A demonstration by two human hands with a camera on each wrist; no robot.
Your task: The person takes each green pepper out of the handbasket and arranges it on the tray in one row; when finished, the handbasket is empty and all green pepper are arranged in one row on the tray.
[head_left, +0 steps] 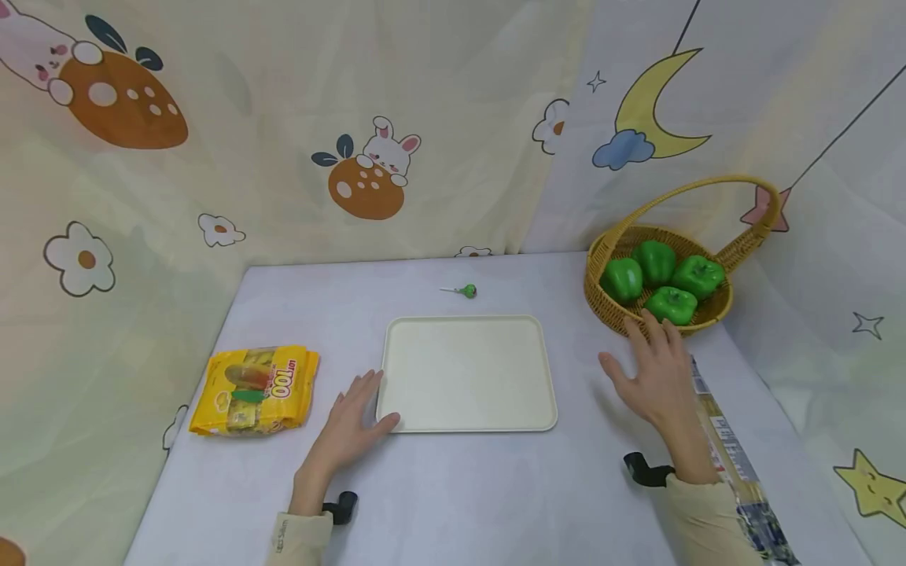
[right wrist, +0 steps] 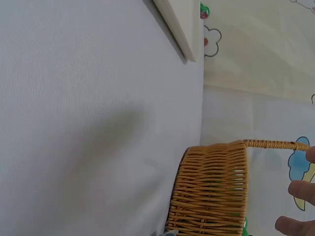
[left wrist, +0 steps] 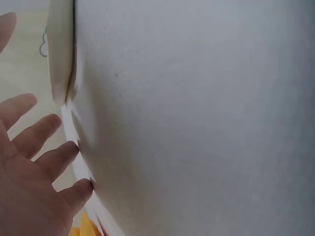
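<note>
My right hand [head_left: 654, 381] reaches with spread fingers toward the near rim of a wicker basket [head_left: 600, 303]. Several green bell peppers [head_left: 672, 305] lie inside that basket. In the right wrist view the fingertips [right wrist: 295, 226] appear beside the wicker basket [right wrist: 211, 191], holding nothing. At the left edge of a cream rectangular tray [head_left: 467, 373] is my left hand [head_left: 350, 428], its fingers extended. The left wrist view shows the left hand [left wrist: 34, 172] close to the tray's side [left wrist: 61, 49]; whether it touches cannot be told.
On the left lies a yellow snack package [head_left: 255, 391]. Behind the tray is a small green-handled tool [head_left: 465, 291] with a thin light shaft. A long printed packet [head_left: 736, 464] lies along the table's right side, partly under the right forearm. Patterned cloth [head_left: 453, 157] hangs behind the table.
</note>
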